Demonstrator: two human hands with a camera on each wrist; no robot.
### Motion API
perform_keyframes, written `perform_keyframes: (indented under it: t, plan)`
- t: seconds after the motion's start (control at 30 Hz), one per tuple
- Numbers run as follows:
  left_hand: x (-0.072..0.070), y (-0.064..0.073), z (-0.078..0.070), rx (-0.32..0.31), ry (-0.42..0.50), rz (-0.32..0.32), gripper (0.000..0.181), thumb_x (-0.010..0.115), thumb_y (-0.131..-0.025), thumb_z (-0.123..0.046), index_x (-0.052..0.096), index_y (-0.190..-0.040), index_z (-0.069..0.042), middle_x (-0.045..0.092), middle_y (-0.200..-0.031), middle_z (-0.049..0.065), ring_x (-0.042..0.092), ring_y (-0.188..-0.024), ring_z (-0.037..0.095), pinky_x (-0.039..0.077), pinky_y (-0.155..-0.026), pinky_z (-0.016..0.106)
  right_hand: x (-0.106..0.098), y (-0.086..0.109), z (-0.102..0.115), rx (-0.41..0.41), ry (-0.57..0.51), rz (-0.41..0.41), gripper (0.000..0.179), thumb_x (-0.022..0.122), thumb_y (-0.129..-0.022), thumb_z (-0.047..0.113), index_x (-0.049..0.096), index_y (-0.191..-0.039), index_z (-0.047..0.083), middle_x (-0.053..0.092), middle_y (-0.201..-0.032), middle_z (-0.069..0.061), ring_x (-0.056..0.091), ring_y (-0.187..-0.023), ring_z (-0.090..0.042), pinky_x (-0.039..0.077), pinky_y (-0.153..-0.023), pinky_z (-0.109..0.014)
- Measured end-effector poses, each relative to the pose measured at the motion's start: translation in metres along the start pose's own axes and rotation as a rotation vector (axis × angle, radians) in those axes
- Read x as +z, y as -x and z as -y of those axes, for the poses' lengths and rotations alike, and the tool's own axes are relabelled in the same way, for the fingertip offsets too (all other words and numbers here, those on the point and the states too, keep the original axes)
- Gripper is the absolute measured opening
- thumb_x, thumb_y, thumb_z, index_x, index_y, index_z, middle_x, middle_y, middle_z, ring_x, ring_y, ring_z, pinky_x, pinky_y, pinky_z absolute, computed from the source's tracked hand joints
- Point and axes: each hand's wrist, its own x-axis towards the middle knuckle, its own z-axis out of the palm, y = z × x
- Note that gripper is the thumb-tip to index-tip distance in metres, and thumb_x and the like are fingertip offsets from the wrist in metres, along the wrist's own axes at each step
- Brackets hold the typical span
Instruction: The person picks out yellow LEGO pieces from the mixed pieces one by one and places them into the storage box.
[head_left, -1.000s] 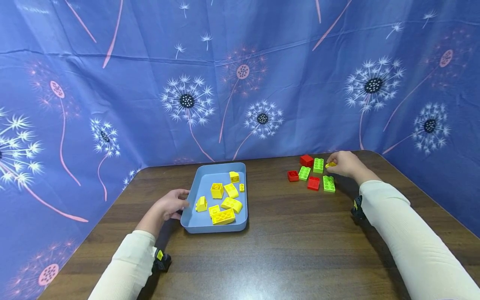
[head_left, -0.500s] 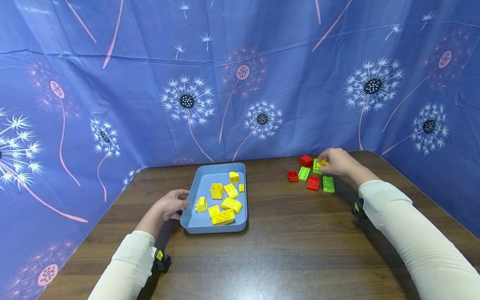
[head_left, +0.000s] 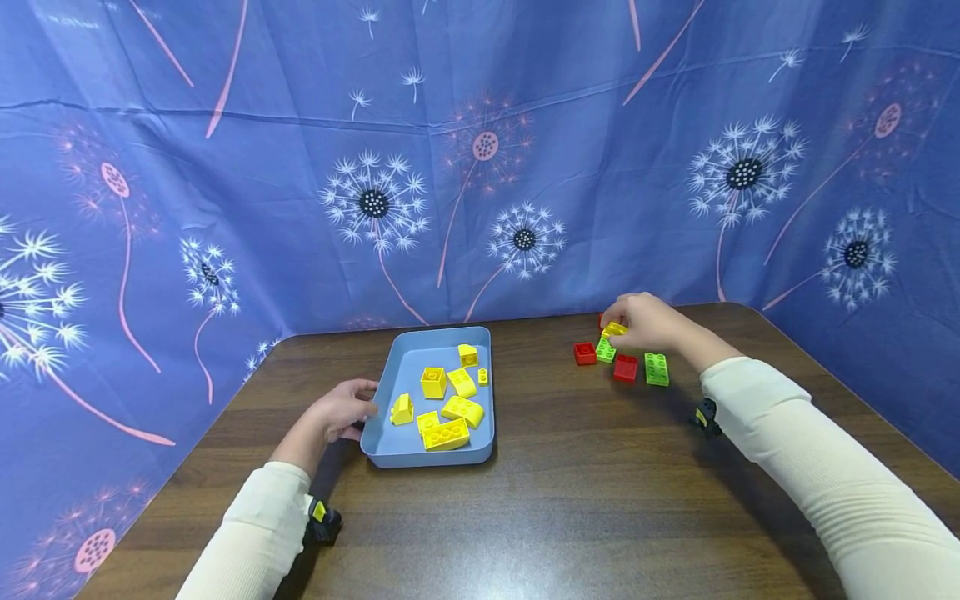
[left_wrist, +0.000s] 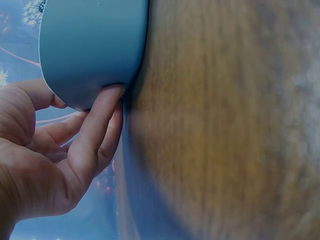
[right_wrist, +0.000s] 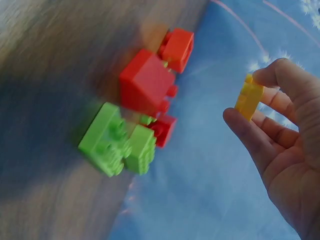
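My right hand (head_left: 647, 323) pinches a small yellow brick (right_wrist: 249, 97) between thumb and fingertips, above the group of red and green bricks. In the head view that hand covers part of the group. On the left, my left hand (head_left: 343, 410) grips the left side of a blue-grey tray (head_left: 390, 460), with the thumb at the rim and the other fingers against the outer wall (left_wrist: 95, 45). Inside the tray lie several yellow bricks (head_left: 463, 409) of different shapes, among them a long one (head_left: 446, 435) near the front and a square one (head_left: 433, 382).
Beneath and beside the right hand, a green brick (head_left: 656, 369), a red brick (head_left: 626, 367) and another red one (head_left: 585, 353) rest on the dark wooden table (head_left: 555, 500). A blue cloth with dandelion prints (head_left: 600, 150) hangs behind the table's far edge.
My right hand has moved left with the yellow brick, passing over the green bricks. The left hand and the tray have stayed in place.
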Motion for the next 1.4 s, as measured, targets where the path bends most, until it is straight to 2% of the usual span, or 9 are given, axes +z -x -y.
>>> perform_keyframes:
  t: [0.2,0.43,0.63,0.9,1.1,1.4]
  plan:
    - [-0.001,0.001,0.001,0.009,-0.002,-0.006,0.062,0.05,-0.086,0.004,0.033,-0.146,0.004,0.046,-0.127,0.025,0.05,-0.075,0.019,0.057,-0.067,0.042,0.002,-0.016,0.017,0.005,-0.026,0.037,0.018,0.072,-0.077,0.011,0.074,-0.095,0.008,0.063,-0.087,-0.003,0.056,-0.075,-0.018,0.05,-0.067,-0.036]
    - [0.001,0.001,0.0,0.021,0.012,0.0,0.063,0.051,-0.085,0.005,0.034,-0.145,0.005,0.047,-0.125,0.026,0.055,-0.087,0.025,0.058,-0.072,0.047,0.009,-0.036,0.033,-0.099,-0.031,0.034,0.019,0.074,-0.075,0.011,0.074,-0.093,0.005,0.062,-0.084,-0.004,0.058,-0.074,-0.02,0.051,-0.066,-0.037]
    - [0.0,-0.001,-0.001,0.011,0.015,-0.001,0.063,0.05,-0.084,0.005,0.033,-0.145,0.004,0.048,-0.124,0.025,0.054,-0.085,0.025,0.057,-0.075,0.049,0.015,-0.046,0.048,-0.123,-0.048,0.053,0.019,0.074,-0.074,0.011,0.074,-0.092,0.006,0.062,-0.085,-0.004,0.057,-0.074,-0.02,0.051,-0.066,-0.036]
    - [0.0,-0.001,0.001,0.008,0.023,-0.001,0.063,0.05,-0.084,0.005,0.034,-0.145,0.004,0.047,-0.124,0.024,0.054,-0.084,0.024,0.057,-0.074,0.048,0.026,-0.058,0.075,-0.204,-0.073,0.077,0.019,0.072,-0.074,0.01,0.074,-0.092,0.004,0.062,-0.084,-0.008,0.053,-0.072,-0.018,0.049,-0.064,-0.034]
    - [0.001,-0.002,0.0,0.002,0.019,-0.01,0.062,0.05,-0.085,0.005,0.035,-0.145,0.003,0.048,-0.124,0.024,0.053,-0.084,0.024,0.057,-0.074,0.048,0.041,-0.067,0.093,-0.266,-0.065,0.096,0.017,0.072,-0.073,0.011,0.073,-0.089,0.005,0.063,-0.083,-0.007,0.053,-0.072,-0.016,0.048,-0.063,-0.031]
    - [0.0,0.001,-0.001,-0.005,0.013,-0.012,0.063,0.05,-0.085,0.005,0.034,-0.146,0.003,0.048,-0.126,0.026,0.056,-0.093,0.029,0.057,-0.076,0.05,0.061,-0.084,0.111,-0.302,-0.086,0.112,0.019,0.073,-0.074,0.013,0.075,-0.091,0.006,0.064,-0.082,-0.002,0.054,-0.074,-0.015,0.048,-0.065,-0.029]
